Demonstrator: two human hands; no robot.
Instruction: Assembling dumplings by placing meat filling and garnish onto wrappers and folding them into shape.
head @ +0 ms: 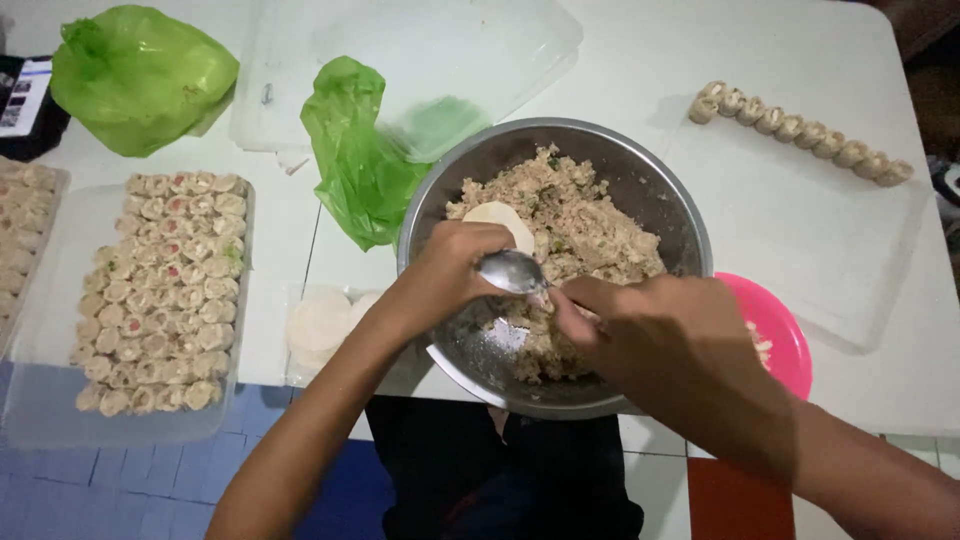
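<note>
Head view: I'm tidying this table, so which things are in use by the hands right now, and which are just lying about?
In use:
left hand with round wrapper
right hand with spoon
steel bowl of filling
wrapper stack

Lying about:
two green bags
filled dumpling tray
dumpling row
pink plate
clear lid
</note>
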